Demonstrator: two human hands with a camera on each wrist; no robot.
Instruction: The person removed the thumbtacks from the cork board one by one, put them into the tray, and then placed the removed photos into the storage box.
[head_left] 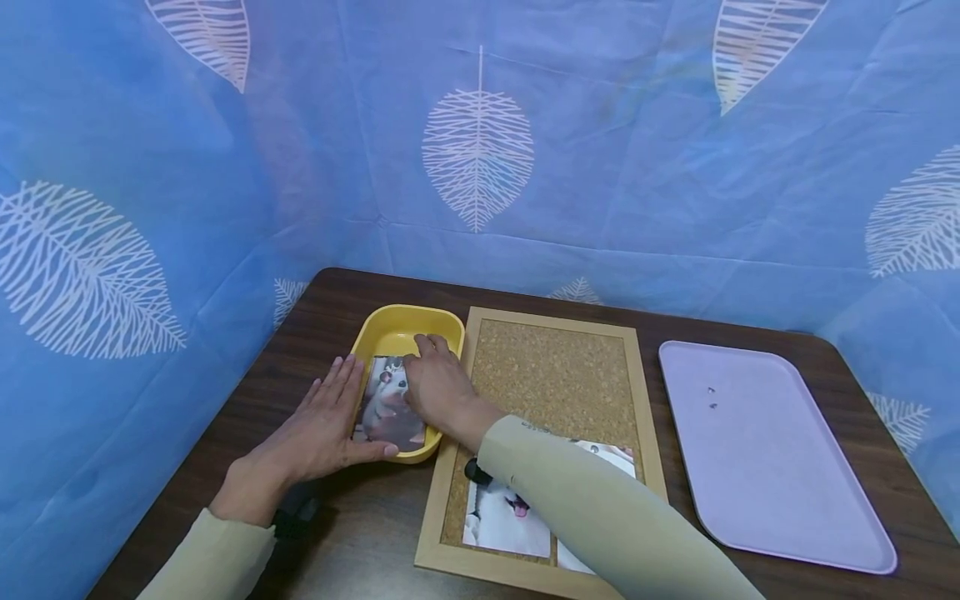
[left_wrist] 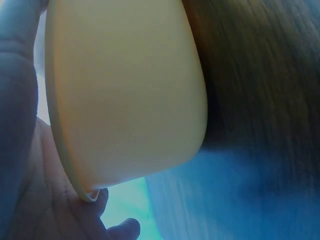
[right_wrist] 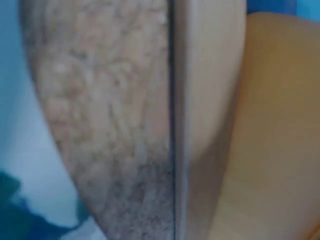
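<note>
A yellow bin [head_left: 401,317] stands on the table left of a framed corkboard [head_left: 555,367]. Inside it lies a photo of a white and grey mouse-like animal [head_left: 386,408]. My left hand [head_left: 322,425] rests on the bin's left and near rim with straight fingers and the thumb spread. In the left wrist view the bin's wall [left_wrist: 130,90] fills the middle, beside the hand. My right hand [head_left: 442,383] reaches over the corkboard into the bin, fingers bent at the photo's upper right edge; its fingertips are hidden. The right wrist view shows cork [right_wrist: 110,100] and the bin's side [right_wrist: 280,125].
Photos of white animals [head_left: 506,517] lie on the lower part of the corkboard, partly covered by my right sleeve [head_left: 600,500]. To the right is a lilac tray [head_left: 780,467] with two tiny pins [head_left: 712,406] on it. Blue leaf-patterned cloth [head_left: 600,167] hangs behind the table.
</note>
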